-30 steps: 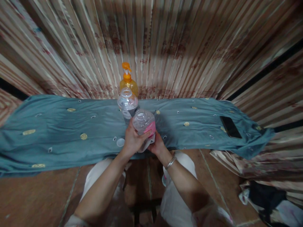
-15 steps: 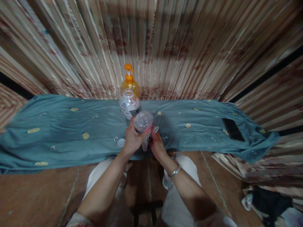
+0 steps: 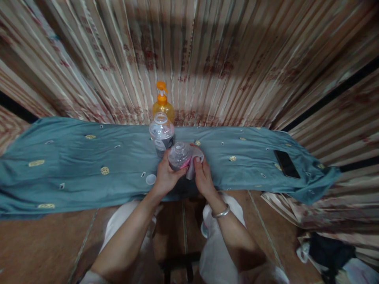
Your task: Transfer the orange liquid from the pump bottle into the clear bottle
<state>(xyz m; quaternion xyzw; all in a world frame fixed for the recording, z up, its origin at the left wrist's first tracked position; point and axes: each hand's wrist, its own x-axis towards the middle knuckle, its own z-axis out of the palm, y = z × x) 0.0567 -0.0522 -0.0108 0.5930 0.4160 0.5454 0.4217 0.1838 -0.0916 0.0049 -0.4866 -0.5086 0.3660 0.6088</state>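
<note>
Head view: left hand (image 3: 164,178) fingers grip an uncapped clear bottle (image 3: 179,156); right hand (image 3: 202,176) fingers pinch its pink label (image 3: 194,161).

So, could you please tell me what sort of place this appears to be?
Probably a room in a home: striped patterned curtains hang behind a table under a teal embroidered cloth, with an orange pump-top soap bottle and a black phone on it.

A home: pleated curtains (image 3: 207,59), cloth-covered table (image 3: 74,157), tiled floor (image 3: 44,244).
</note>
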